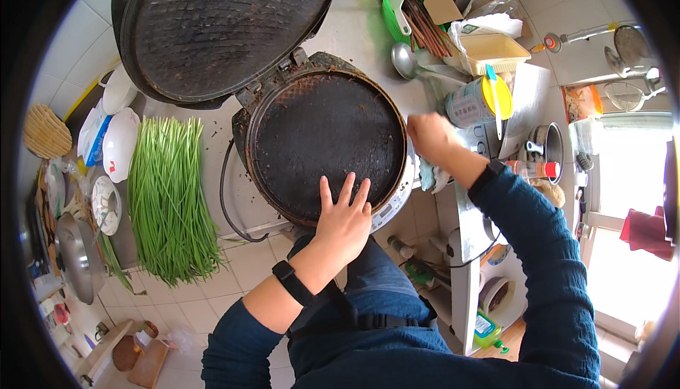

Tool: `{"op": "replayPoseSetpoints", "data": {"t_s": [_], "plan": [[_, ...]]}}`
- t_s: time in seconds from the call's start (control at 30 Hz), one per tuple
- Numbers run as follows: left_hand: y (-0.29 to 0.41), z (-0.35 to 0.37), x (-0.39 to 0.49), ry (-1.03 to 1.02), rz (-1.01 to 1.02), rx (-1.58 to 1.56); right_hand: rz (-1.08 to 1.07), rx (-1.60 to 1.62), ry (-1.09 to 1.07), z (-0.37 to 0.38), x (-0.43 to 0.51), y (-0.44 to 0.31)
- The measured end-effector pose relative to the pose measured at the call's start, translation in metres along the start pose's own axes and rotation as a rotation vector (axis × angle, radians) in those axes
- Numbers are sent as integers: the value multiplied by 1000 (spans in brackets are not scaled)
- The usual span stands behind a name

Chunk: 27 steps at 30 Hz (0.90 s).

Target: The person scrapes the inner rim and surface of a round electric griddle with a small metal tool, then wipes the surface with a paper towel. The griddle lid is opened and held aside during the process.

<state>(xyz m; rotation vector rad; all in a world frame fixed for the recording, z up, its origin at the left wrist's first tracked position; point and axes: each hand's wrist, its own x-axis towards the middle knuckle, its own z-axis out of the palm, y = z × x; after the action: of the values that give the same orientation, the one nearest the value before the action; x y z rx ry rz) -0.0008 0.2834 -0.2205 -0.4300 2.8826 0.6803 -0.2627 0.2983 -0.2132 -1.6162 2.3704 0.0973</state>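
Note:
An electric griddle stands raised open before me, its round black lower plate (324, 134) crusted at the rim and its lid (218, 27) tilted back to the upper left. My left hand (345, 219) reaches over the near edge of the lower plate, fingers spread, with the fingertips over the dark surface; it holds nothing. At the plate's right rim is my right hand (431, 138), its fingers curled in; whether something small is inside them cannot be seen. A large bundle of long green chives (170, 197) lies on the counter left of the griddle.
A green basket (390, 22) with chopsticks, a metal ladle (405, 61), a yellow-lidded can (470, 106) and a cream plastic tray (494, 50) stand at the upper right. White bowls (120, 144) and a metal lid (79, 259) are at the left. A black cord (224, 192) curves beside the griddle.

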Motion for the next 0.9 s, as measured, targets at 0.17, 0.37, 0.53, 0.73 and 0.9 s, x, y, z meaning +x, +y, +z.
{"op": "replayPoseSetpoints", "data": {"t_s": [0.17,0.37,0.53,0.73,0.9], "plan": [[-1,-1,2,-34,17,16,49,-25,-20,8,1,-1],[2,-1,2,-39,34,56,136,122,-136,19,-55,-14],[-2,5,0,57,48,14,185,154,15,23,-42,-15],[-4,4,2,17,50,-3,185,267,-49,39,-93,-39],[-13,-3,-2,-27,35,-91,313,345,190,35,-93,-49]]}}
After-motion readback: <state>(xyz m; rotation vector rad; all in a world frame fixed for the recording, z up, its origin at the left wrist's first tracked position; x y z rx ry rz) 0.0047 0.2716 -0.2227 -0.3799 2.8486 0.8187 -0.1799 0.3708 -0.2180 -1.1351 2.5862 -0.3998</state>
